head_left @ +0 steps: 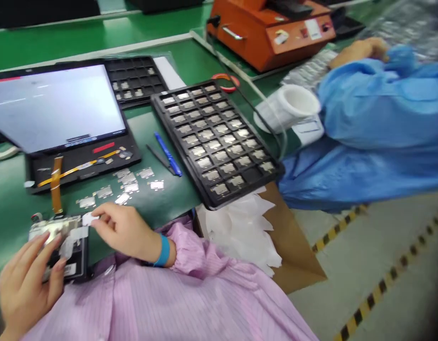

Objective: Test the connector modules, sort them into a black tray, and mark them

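Observation:
At the lower left, a small electronic device (84,255) with a metal-plated board lies on the green bench. An orange flex cable (57,184) runs up from it. My left hand (29,279) rests over the device, fingers spread and touching its top. My right hand (124,232), with a blue wristband, pinches a small white piece (88,218) between thumb and finger at the device's upper right corner. Just beyond, several small silver metal plates (128,179) lie loose on the bench.
A lit screen (59,104) stands behind the device. A black tray (252,173) of silver plates sits right of a blue pen (168,154). White sheets (240,232) fill a cardboard box below. At right are a white roll (288,106), an orange machine (261,38) and a co-worker's blue sleeve (382,104).

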A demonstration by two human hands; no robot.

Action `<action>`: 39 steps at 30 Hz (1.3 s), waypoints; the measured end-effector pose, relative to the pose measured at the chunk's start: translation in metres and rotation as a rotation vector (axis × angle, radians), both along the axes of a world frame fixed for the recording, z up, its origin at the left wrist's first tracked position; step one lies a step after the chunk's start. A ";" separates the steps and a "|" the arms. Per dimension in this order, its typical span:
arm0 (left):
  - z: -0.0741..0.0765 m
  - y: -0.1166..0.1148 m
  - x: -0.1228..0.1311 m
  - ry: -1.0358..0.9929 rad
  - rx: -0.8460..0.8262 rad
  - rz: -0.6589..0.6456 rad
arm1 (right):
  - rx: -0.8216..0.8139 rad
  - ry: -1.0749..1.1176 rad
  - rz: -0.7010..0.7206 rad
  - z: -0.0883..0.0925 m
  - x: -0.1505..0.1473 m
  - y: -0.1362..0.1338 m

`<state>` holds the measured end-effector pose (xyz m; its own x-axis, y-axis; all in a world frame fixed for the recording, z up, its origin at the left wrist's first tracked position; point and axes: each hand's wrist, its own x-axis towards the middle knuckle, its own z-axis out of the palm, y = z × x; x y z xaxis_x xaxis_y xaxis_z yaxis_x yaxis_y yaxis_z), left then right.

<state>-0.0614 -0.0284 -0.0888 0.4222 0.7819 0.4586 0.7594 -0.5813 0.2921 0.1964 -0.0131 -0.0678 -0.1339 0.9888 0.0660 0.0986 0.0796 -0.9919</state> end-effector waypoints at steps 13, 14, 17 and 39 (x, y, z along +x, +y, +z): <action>0.025 0.000 0.028 -0.026 -0.005 0.030 | -0.144 0.078 -0.056 -0.006 0.001 0.001; 0.026 0.001 0.027 -0.029 -0.011 0.015 | -0.142 0.067 -0.057 -0.006 0.001 0.001; 0.029 0.006 0.027 -0.013 -0.036 -0.026 | -0.144 0.032 -0.065 -0.007 0.000 0.000; 0.021 0.019 0.029 0.036 -0.072 -0.183 | -0.189 -0.040 -0.118 0.000 -0.007 0.004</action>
